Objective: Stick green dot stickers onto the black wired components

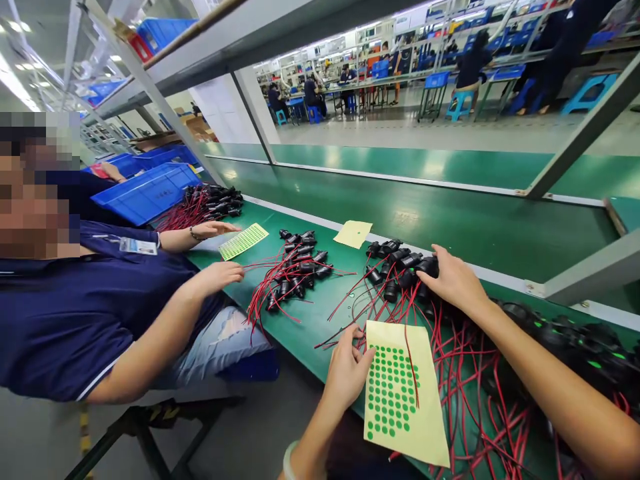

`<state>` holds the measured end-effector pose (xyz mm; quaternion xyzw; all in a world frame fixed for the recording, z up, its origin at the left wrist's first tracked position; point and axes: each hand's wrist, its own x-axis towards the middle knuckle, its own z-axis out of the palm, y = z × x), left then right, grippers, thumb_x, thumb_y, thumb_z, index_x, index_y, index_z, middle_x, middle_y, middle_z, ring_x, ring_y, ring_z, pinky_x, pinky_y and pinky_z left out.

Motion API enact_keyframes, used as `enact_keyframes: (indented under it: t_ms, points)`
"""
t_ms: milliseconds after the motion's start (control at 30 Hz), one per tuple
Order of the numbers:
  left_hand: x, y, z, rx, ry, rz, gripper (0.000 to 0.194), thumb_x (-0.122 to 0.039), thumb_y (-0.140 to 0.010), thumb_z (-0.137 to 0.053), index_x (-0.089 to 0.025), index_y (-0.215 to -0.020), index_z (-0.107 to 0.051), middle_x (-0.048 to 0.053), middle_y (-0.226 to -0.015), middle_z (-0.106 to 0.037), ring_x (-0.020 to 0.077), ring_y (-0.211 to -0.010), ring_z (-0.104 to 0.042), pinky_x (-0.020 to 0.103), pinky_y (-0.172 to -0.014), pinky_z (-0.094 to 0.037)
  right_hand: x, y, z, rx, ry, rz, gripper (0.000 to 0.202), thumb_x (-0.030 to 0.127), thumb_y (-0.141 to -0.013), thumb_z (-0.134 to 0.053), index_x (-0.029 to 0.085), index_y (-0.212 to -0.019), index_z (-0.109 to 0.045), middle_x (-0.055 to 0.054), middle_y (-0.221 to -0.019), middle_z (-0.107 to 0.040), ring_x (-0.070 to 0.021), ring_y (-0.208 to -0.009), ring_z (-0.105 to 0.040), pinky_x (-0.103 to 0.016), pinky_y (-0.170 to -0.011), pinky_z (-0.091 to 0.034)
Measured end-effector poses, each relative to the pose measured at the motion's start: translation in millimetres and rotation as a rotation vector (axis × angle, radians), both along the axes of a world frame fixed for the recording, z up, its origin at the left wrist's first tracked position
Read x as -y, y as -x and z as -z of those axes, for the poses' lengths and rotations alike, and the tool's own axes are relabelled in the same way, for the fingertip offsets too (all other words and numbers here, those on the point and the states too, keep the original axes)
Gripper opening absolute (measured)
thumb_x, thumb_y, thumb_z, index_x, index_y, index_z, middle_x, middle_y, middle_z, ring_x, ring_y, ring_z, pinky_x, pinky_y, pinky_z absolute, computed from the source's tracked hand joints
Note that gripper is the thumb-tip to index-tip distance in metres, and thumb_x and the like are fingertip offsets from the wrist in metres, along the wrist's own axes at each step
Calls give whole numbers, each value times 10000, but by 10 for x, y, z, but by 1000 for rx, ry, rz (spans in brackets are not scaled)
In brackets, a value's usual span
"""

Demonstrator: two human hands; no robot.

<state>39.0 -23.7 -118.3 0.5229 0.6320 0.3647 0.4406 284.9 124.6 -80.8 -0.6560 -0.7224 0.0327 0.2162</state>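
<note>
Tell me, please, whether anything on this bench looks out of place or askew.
One thing: a loose red wire lies across the sheet of green dot stickers by the left hand. The right hand rests on a tangled heap of black connectors. I see no damage or spills.

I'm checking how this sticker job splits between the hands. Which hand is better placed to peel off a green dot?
Probably the left hand: its fingers rest on the sticker sheet. The right hand lies on the black connectors.
</note>
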Motion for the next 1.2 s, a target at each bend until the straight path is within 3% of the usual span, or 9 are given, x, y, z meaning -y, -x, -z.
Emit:
enact_keyframes:
  t_ms: [100, 233, 333, 433, 600, 767, 933, 1067, 1200]
  points:
    - [-77, -49, 43, 47, 7, 10, 443, -193, -760, -635, -150, -1197, -575, 56, -1046, -655, 102, -578, -520, 281, -622, -435, 129, -1, -74, -2, -66, -80, 611, 373, -868, -567, 21, -1358, -473, -279, -1301, -592, -415, -1209, -569, -575, -990, -459]
    - [-151, -35, 49, 168, 25, 27, 345, -174, -753, -628, -129, -1095, -623, -7, -752, -628, 101, -547, -475, 243, -564, -380, 553, 153, -200, -36, -155, -316, 443, 369, -952, -473, 108, -1305, -527, -192, -1287, -633, -309, -1201, -598, -497, -1022, -479]
    - [-141, 36, -82, 256, 23, -3, 364, -250, -786, -644, -123, -1120, -581, -16, -706, -609, 99, -558, -484, 226, -563, -391, 948, 334, -264, -55, -157, -590, 320, 349, -971, -482, 198, -1237, -577, -86, -1220, -695, -209, -1157, -634, -384, -991, -528]
    - [-66, 98, -322, 447, -2, -85, 462, -310, -791, -705, -153, -1189, -532, -15, -738, -617, 106, -619, -542, 214, -602, -431, 1209, 487, -278, -78, -162, -726, 338, 359, -957, -532, 187, -1247, -562, -94, -1242, -686, -226, -1198, -615, -409, -987, -541]
    - [91, 77, -705, 800, -69, -161, 517, -259, -760, -791, -210, -1206, -534, -24, -755, -650, 103, -653, -597, 210, -656, -478, 1298, 627, -270, -140, -162, -747, 416, 337, -945, -562, 140, -1306, -502, -159, -1246, -670, -270, -1206, -611, -488, -975, -550]
    - [183, 16, -898, 935, -129, -129, 480, -254, -752, -803, -207, -1164, -560, 1, -791, -684, 112, -653, -637, 208, -639, -499, 1286, 688, -390, -218, -171, -748, 518, 379, -931, -576, 153, -1373, -428, -163, -1372, -586, -249, -1318, -526, -464, -1048, -507]
    - [220, 4, -923, 942, -205, -101, 436, -252, -790, -779, -215, -1163, -557, 26, -875, -702, 141, -744, -686, 230, -697, -537, 1357, 744, -533, -297, -206, -715, 487, 423, -922, -578, 200, -1337, -453, -114, -1290, -647, -210, -1211, -616, -387, -982, -559]
    - [246, -16, -871, 858, -304, -131, 378, -230, -853, -724, -242, -1188, -549, 1, -882, -696, 94, -672, -663, 182, -637, -518, 1451, 832, -575, -368, -265, -628, 380, 298, -941, -568, 172, -1288, -479, -128, -1210, -671, -193, -1137, -648, -360, -953, -569]
    - [262, -47, -867, 796, -357, -167, 397, -218, -850, -728, -239, -1204, -547, 7, -892, -715, 92, -715, -688, 168, -680, -523, 1496, 903, -617, -382, -390, -648, 256, 175, -925, -586, 172, -1180, -571, -127, -1209, -668, -199, -1167, -622, -375, -1001, -531]
